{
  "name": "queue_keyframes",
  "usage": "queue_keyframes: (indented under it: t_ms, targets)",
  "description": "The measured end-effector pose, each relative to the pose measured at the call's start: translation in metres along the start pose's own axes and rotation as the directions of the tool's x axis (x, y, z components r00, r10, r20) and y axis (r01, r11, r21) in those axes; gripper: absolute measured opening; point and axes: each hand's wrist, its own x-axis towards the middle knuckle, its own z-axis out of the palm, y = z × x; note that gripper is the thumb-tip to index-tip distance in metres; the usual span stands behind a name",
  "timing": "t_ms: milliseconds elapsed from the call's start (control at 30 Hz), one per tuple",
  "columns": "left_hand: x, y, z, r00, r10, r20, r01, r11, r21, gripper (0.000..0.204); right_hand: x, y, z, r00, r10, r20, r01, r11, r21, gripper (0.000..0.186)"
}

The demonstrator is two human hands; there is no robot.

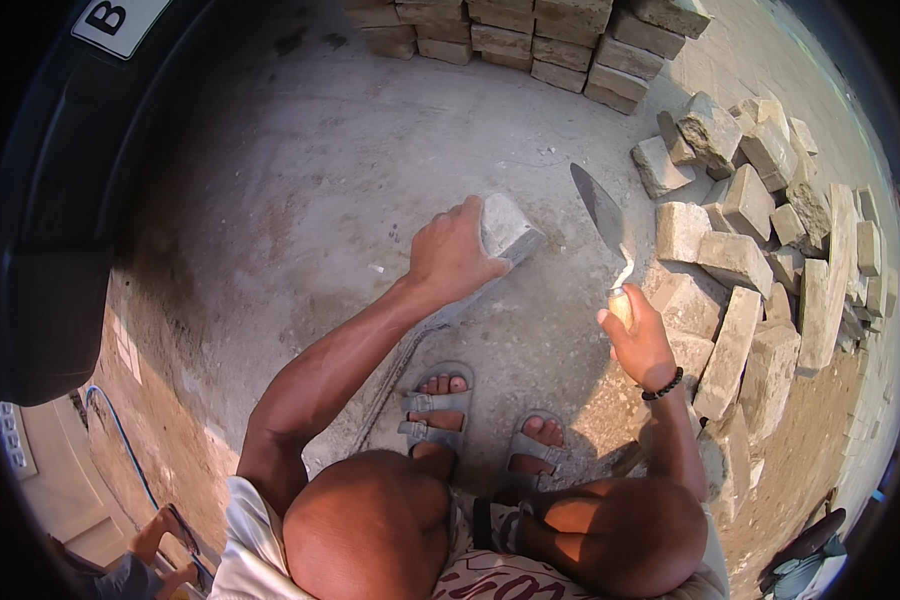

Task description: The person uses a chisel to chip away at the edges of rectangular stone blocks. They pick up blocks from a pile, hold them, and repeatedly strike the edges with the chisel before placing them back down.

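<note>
Knees point(365, 520), bent, occupy the near edge; strapped sandals point(438, 402) rest on the ground point(300, 190) just beyond. Right hand point(642, 345), with a dark beaded bracelet point(662, 385) at the wrist: fingers wrapped around the pale handle point(621, 308) of a trowel point(598, 208). The trowel's long axis runs away from the person and slightly left, blade outermost. Left hand point(455, 252): thumb and fingers pinch a grey brick point(512, 232), with the thumb on the near side and the fingers toward the far side.

Governing relation: the brick lies immediately right of the left hand and left of the trowel blade — a gap separates brick and blade. The left hand, in contact, is the nearer one; the right hand is lower and farther right. The brick's visible top slants from far left to near right. The hand covers part of it, so its full long axis and any ground contact cannot be confirmed.

Right of the trowel: a loose brick pile point(735, 255), pieces at mixed angles. Farthest out: a coursed brick stack point(503, 40).
</note>
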Motion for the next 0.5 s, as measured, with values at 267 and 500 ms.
queue_keyframes:
  t_ms: [267, 500]
  targets:
    - [0.013, -0.034, 0.079, 0.956, 0.213, -0.204, -0.172, 0.964, 0.203, 0.066, -0.008, -0.010, 0.012, 0.997, -0.052, -0.053, 0.045, 0.990, -0.134, 0.049]
    - [-0.030, -0.162, 0.047, 0.938, -0.344, -0.043, 0.269, 0.800, -0.537, 0.068, -0.039, -0.021, 0.065, 0.936, -0.304, 0.177, 0.348, 0.877, -0.331, 0.050]
